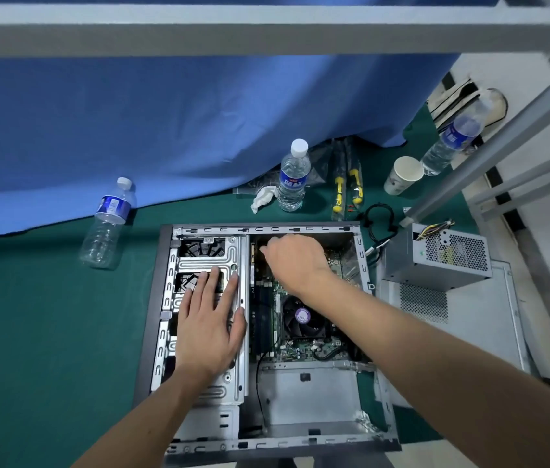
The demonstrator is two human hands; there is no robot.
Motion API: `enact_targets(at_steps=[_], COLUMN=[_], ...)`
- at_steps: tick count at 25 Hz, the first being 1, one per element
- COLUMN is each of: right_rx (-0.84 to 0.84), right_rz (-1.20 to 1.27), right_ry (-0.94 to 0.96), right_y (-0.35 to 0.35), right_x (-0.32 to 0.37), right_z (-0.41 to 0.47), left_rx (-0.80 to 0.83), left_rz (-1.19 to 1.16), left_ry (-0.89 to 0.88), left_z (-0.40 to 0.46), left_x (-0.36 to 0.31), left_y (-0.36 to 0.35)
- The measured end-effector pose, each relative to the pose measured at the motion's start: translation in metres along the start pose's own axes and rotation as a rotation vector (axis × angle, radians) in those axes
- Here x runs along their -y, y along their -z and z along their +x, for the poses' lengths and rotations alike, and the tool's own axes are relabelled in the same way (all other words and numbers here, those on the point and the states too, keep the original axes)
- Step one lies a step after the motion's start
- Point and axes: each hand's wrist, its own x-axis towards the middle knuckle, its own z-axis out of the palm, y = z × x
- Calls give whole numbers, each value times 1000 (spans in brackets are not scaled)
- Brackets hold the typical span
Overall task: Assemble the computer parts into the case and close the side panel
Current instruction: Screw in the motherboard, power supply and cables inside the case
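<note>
The left hand (pixel 207 327) lies flat, fingers spread, on the open grey steel computer case (pixel 165 265), probably steadying it. The right hand (pixel 295 261) reaches onto the green motherboard (pixel 304 349) (its grip is hidden).

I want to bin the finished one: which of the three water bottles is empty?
The left water bottle, beside the blue cloth: it looks clear and empty, while the middle one and far-right one hold water.

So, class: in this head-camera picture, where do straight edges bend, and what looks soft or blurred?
Head view: wide-angle distortion tilts the grey metal shelf beam and leans the clear plastic water bottles; the corners smear, notably the top right; light is even and soft, with only faint shadow under the left hand; the open grey computer case stays sharp.
</note>
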Motion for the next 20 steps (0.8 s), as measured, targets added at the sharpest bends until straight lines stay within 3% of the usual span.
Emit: enact_targets(at_steps=[4, 7, 11, 14, 17, 20], right_rx=[260, 111, -45, 86, 295, 136], right_rz=[230, 216, 96, 132, 212, 67], right_ry=[92, 203, 8, 29, 207, 379], right_y=[20, 21, 7, 9, 24, 20], right_x=[-16, -19, -4, -10, -24, -21], right_z=[14, 11, 5, 15, 16, 7], left_rx=[-2, -15, -22, -24, -37, -47], left_rz=[-11, -24, -8, 12, 18, 22], left_ry=[-1, 1, 3, 4, 6, 1], left_z=[0, 0, 2, 1, 1, 2], left_x=[0, 0, -1, 1, -1, -2], left_y=[2, 0, -3, -2, -3, -3])
